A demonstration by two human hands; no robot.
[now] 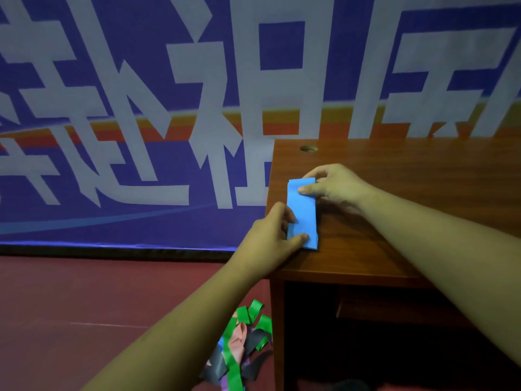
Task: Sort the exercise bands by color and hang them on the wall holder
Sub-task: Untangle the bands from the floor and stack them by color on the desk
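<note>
— What does the blue band (303, 213) look like?

— It is folded flat into a narrow, upright rectangle of bright sky blue with a smooth, matte face. The far end is cut square. At the near end the layers do not line up, so a slightly ragged edge shows.

— Where is it?

— It lies on the wooden desk (408, 176), right at the desk's left edge and near its front corner, with its long side running away from the person.

— And the hands?

— Both grip it. The left hand (270, 238) pinches the near end: the thumb presses on the top face and the fingers curl in at the left edge. The right hand (332, 187) pinches the far end, with the thumb lying across the top face and the fingers curled round the upper right corner.

— Are there other bands?

— Yes, a pile of bands (245, 342) lies tangled on the dark red floor (84, 292) just beside the desk's left leg. Several are green, at least one is pink, some are black or dark grey, and there is a bit of purple and blue. How many there are I cannot tell.

— Anything behind?

— A blue banner (141, 108) with large white characters and an orange and yellow stripe. In the desk top near its back edge there is a small round hole (308, 149).
</note>
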